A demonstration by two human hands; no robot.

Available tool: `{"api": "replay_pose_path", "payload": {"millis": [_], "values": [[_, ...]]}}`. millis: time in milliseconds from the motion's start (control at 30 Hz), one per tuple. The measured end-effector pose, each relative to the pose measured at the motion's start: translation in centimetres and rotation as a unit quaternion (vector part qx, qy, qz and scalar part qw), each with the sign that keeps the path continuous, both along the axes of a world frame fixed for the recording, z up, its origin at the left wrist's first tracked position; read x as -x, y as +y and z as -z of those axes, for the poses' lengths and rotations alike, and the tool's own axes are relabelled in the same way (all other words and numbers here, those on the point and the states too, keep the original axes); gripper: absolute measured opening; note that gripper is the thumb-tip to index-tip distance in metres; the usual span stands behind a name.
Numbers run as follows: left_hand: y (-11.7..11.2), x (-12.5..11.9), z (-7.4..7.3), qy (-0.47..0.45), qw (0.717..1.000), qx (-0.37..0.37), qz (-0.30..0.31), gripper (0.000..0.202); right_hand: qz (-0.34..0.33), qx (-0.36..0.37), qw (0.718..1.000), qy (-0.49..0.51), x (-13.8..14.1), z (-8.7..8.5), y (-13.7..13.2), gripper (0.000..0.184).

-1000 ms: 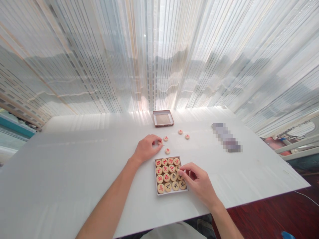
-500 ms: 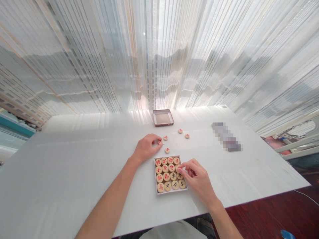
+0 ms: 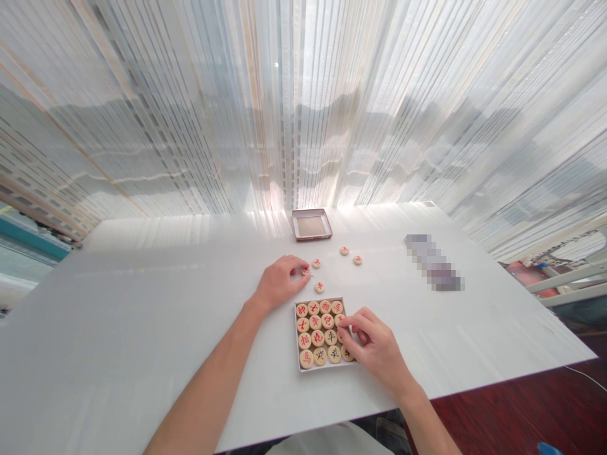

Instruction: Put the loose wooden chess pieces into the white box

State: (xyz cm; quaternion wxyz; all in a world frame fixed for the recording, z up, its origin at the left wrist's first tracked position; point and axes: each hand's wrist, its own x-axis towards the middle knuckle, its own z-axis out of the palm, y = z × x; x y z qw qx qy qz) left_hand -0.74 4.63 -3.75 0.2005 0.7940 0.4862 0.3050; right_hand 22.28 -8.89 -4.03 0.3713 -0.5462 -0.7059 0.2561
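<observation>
My left hand pinches a round wooden Chinese chess piece with a red character, low over the white table. Close by lie two more red-marked pieces, one just behind it and one nearer the box. A shallow open box holds rows of pieces with red or black characters. My right hand is over the box's right side, thumb and index finger apart, fingertips at the right-hand column. The hand partly covers pieces there, so contact with them is hard to make out.
A shallow, brown-edged box lid lies open side up near the curtain. Two loose red-marked pieces, one farther back and one nearer, lie right of it. A pixelated object is on the table's right side.
The thumb of my right hand has moved away from the index finger and nearer to me, covering more of the right column. My left hand keeps its pinch in place.
</observation>
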Motion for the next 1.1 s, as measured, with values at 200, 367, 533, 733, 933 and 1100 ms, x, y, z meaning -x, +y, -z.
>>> {"api": "replay_pose_path", "payload": {"millis": [200, 367, 533, 733, 933, 1100], "values": [[-0.1, 0.0, -0.1, 0.006, 1.000, 0.000, -0.004, 0.019, 0.015, 0.011, 1.000, 0.024, 0.1, -0.4, 0.2, 0.018], [-0.2, 0.0, -0.1, 0.001, 1.000, 0.004, -0.007, 0.020, 0.012, 0.025, 0.999, 0.021, 0.0, -0.7, 0.2, 0.016], [-0.1, 0.0, -0.1, 0.001, 1.000, 0.000, -0.005, 0.020, 0.014, 0.022, 0.999, 0.023, 0.1, -1.0, 0.3, 0.019], [-0.1, 0.1, 0.0, 0.003, 1.000, -0.001, -0.004, 0.019, 0.046, 0.062, 0.994, 0.072, -0.3, -0.6, 0.1, 0.025], [0.0, 0.1, 0.1, -0.007, 1.000, 0.000, 0.003, 0.018, 0.062, 0.046, 0.997, 0.031, -3.1, -0.6, 4.9, 0.036], [0.0, 0.1, 0.3, -0.011, 1.000, 0.000, 0.000, 0.018, 0.122, 0.001, 0.985, -0.120, -5.9, -0.6, 12.3, 0.049]]}}
